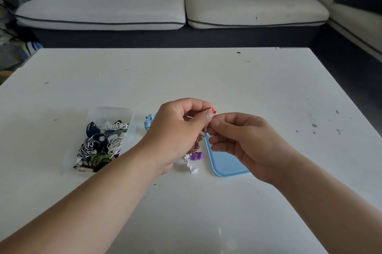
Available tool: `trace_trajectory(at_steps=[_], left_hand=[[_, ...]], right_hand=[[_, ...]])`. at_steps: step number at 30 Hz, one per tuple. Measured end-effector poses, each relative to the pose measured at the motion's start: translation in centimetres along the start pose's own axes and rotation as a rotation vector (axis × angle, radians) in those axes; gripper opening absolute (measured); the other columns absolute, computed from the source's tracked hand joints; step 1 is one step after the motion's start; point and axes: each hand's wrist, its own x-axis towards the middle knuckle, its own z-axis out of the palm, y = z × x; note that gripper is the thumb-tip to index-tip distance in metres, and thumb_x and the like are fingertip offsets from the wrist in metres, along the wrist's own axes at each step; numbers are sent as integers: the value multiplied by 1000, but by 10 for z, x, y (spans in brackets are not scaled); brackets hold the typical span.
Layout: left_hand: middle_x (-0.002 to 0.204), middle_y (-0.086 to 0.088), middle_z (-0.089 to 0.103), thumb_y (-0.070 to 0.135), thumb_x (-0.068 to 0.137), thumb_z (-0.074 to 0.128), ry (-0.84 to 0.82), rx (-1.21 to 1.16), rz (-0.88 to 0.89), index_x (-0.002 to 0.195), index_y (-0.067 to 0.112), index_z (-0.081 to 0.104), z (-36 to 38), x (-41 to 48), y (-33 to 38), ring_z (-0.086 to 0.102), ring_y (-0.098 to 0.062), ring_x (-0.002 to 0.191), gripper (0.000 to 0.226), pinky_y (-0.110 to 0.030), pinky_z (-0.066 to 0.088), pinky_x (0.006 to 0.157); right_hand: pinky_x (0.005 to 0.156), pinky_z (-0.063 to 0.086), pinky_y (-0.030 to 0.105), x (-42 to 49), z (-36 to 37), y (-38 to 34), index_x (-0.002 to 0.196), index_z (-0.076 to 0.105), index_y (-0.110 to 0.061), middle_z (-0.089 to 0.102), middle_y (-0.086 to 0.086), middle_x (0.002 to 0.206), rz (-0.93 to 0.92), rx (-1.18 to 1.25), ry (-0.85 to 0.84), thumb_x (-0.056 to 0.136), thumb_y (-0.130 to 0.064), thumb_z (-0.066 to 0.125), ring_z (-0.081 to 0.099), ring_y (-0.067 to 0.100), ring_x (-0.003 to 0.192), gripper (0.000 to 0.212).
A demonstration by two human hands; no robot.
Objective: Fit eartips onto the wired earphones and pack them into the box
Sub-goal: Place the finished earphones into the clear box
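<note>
- The red earphone (212, 110) was held up over the middle of the bench (206, 71), its bud poking out above the fingertips of both hands.
- The left hand (177, 127) pinched the bud between thumb and curled fingers.
- The right hand (241, 140) met it from the other side, thumb and forefinger closed at the stem just under the bud; whether an eartip sat between them was too small to tell.
- A reddish twisted cord (197, 144) hung from the grip down to the bench.
- Below it lay a purple earphone (196, 155) and a white earphone (191, 166), touching each other.
- A pale blue lid (226, 162) lay flat just right of these, partly under the right hand.
- A blue coiled earphone (149, 122) showed behind the left hand.
- Left of that stood the clear box (126, 112), holding coiled earphones.
- A sofa (103, 9) stood beyond the bench.
</note>
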Motion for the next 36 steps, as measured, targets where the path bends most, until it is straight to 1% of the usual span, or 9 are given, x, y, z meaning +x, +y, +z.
trace_trajectory(at_steps=[3,8,12,17,21,25,30,33,36], left_hand=[[75,2,75,18,96,72,36,-37,-36,101,22,79,4,1,1,63,-6,58,9,-18,48,54],[82,-14,75,13,97,70,41,-33,-78,102,16,79,3,0,-2,58,-6,51,11,-18,46,48],[85,-11,77,14,95,73,26,-14,-101,104,17,78,3,-1,-5,63,-6,56,11,-18,48,48],[72,-3,72,11,96,71,-5,-20,-98,101,14,77,-2,0,-5,59,-4,51,8,-16,46,47],[72,1,74,12,95,72,-8,10,-79,98,16,78,-10,1,-7,63,-3,53,7,-17,48,52],[70,1,73,12,96,71,-20,4,-89,97,16,78,-19,-1,-7,63,-4,54,8,-23,49,55],[71,-3,73,14,95,72,-2,3,-83,96,18,78,-26,0,-6,63,-7,56,7,-33,48,60],[73,-6,74,14,95,72,6,-14,-84,94,18,78,-30,-1,-5,65,-9,59,7,-36,48,60],[73,-6,74,14,95,73,16,-25,-88,94,18,78,-31,-1,-5,67,-14,63,7,-37,47,60]], right_hand=[[65,59,32,2,-6,-6,97,75,1,73,13,81,6,-73,127,93,-14,73,66,22,66,15],[64,59,35,19,-27,-1,88,75,-9,74,12,77,-61,-442,415,93,-13,65,65,20,60,12],[70,62,46,38,-32,22,83,72,-15,73,10,78,-44,-828,388,89,-14,65,70,30,67,9],[67,54,32,61,-26,45,92,72,-15,71,4,85,-90,-1066,359,91,-16,66,64,24,71,6],[71,56,34,75,-22,54,105,72,-19,70,6,92,-113,-1099,393,94,-13,61,65,28,75,17],[67,51,30,82,-18,56,98,75,-18,67,3,89,-98,-1200,373,91,-5,57,62,27,75,23],[68,53,31,81,-14,56,93,76,-16,65,2,86,-79,-1248,359,89,-1,55,63,28,78,26],[66,56,37,80,-18,54,82,73,-9,71,10,82,-75,-1195,384,88,-2,56,65,35,75,20],[65,57,41,76,-19,53,82,71,-3,71,15,82,-76,-1182,370,89,-3,54,60,30,67,17]])
